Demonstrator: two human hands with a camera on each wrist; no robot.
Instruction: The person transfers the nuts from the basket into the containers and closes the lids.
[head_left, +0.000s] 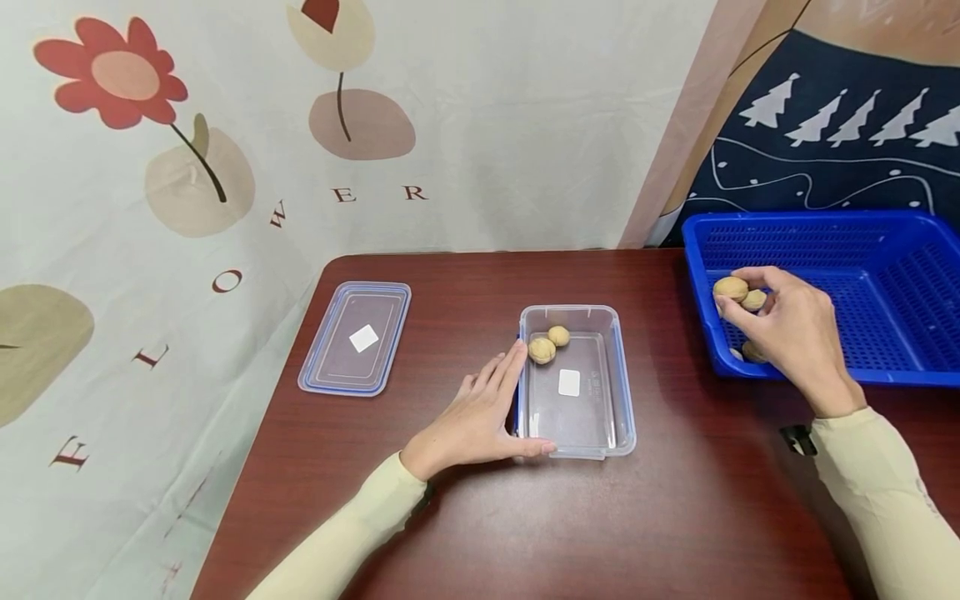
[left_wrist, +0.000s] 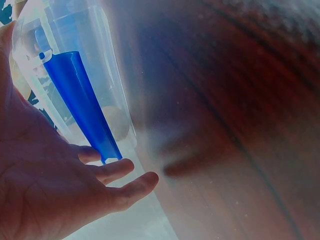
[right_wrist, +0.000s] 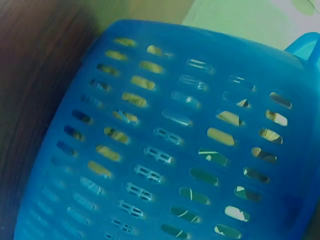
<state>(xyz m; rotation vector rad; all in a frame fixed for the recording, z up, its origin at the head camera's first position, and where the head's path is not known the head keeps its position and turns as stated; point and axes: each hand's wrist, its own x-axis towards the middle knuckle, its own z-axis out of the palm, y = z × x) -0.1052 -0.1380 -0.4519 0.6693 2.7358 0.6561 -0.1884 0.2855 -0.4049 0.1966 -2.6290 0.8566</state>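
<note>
My left hand [head_left: 476,419] rests against a clear plastic food box [head_left: 626,417], fingers straight along its left wall and thumb on the near rim. A larger walnut [head_left: 542,350] and a smaller walnut [head_left: 558,336] lie in the box's far left corner. In the left wrist view, the box's blue latch [left_wrist: 82,102] hangs beside the fingertips. My right hand [head_left: 802,333], over the left part of a blue perforated basket [head_left: 885,373], pinches a walnut [head_left: 731,289] with a second walnut [head_left: 753,300] beside it. The basket's wall hides this hand in the right wrist view.
A clear lid with a blue seal [head_left: 352,342] lies flat on the brown table [head_left: 465,283], left of the box. More walnuts [head_left: 752,352] sit low in the basket, partly covered by my right hand. A printed cloth [head_left: 510,125] hangs behind the table.
</note>
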